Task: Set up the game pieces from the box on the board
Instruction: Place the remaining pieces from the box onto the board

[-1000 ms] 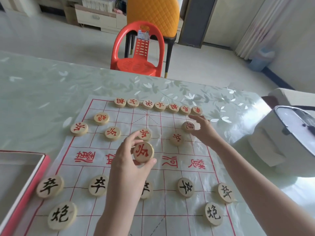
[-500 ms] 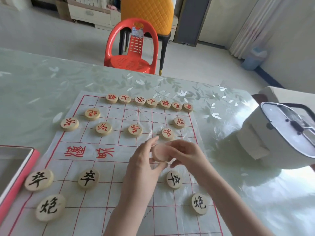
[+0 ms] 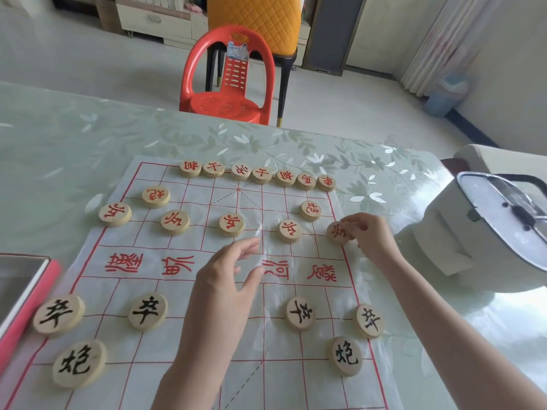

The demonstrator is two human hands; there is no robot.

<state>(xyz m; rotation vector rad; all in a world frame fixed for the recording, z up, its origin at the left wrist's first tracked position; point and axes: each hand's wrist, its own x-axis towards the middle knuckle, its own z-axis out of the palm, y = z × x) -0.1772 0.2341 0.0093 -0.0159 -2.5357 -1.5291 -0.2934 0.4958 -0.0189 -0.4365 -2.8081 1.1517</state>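
- My right hand (image 3: 370, 236) pinches the red soldier piece (image 3: 337, 232) with curled fingertips. My left hand (image 3: 228, 276) hovers loose and empty over the middle of the board (image 3: 313, 344).
- Half a second ago both hands met over the middle, passing this piece from left to right. Now they are apart and the piece sits at the board's far right edge.
- I judge this fills the last spot in the red soldier row (image 3: 231, 224). The far-left back points are bare, so more must come from the box (image 3: 35, 294).
- The piece is a pale wooden disc, red character up, its right side hidden by fingers. I cannot tell if it lies flat.
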